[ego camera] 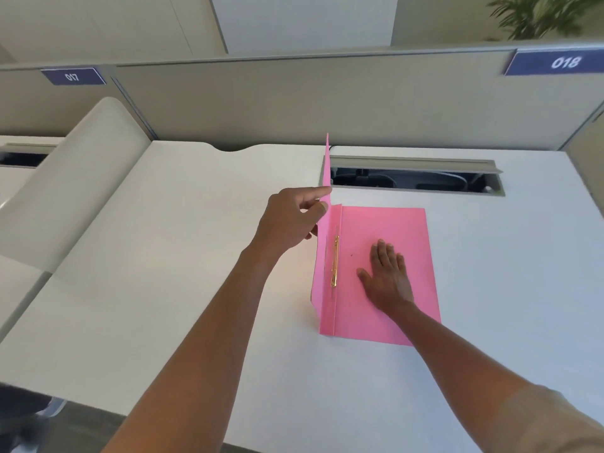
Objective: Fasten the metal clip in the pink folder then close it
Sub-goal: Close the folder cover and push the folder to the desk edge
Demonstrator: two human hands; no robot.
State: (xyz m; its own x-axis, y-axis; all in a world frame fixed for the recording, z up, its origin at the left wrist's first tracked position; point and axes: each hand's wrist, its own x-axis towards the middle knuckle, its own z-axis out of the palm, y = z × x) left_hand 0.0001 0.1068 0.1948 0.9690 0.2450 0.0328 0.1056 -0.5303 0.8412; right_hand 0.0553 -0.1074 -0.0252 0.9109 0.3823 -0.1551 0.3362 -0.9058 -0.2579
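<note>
Hidden parts: the front cover of the pink folder stands on edge toward the camera, so its faces are hardly seen; the left hand's fingertips go behind it.
Cut off: both arms leave the picture at the bottom; a plant is cut at the top right and blurred.
Left hand: it pinches the raised cover between thumb and fingers, near the upper part of the cover.
Right hand: flat and spread, palm down, pressing on the back half of the folder.
Folder: it lies on the white table, half open, right of the middle, the spine on the left.
Metal clip: gold, it lies flat along the inner strip beside the spine (its ends are too small to judge).
Table: an open cable slot is behind the folder, with dark things inside, not clear.
Room: grey partitions carry blue labels "017" and "018".
</note>
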